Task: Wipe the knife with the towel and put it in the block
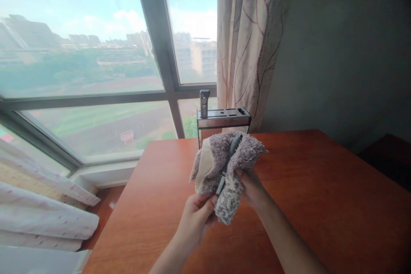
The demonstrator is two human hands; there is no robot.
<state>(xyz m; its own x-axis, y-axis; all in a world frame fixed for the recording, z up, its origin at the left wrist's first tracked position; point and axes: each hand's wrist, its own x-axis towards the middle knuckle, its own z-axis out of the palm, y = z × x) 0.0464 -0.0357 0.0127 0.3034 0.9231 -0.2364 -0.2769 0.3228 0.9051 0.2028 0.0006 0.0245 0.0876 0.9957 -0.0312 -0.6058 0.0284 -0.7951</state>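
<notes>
Above the table, a fluffy grey-mauve cloth (212,154) is bunched and partly folded around a slim grey tool with a ridged dark part (235,145). This tool slants from upper right to lower left, and its kind is unclear. At its lower, lighter end, my left hand (194,218) pinches it between thumb and fingers. On the cloth's right side, my right hand (252,186) is closed around the fabric; its fingers are mostly hidden behind it. Just beyond the cloth stands a knife block (223,122) with a slotted top, and one dark knife handle (204,103) sticks up from its left end.
The reddish-brown wooden table (154,205) spreads beneath my hands. Behind it are a large window with a grey frame (157,30) and a patterned curtain (247,30). Pale spotted fabric (45,209) hangs at the lower left. A dark wall (346,51) is at the right.
</notes>
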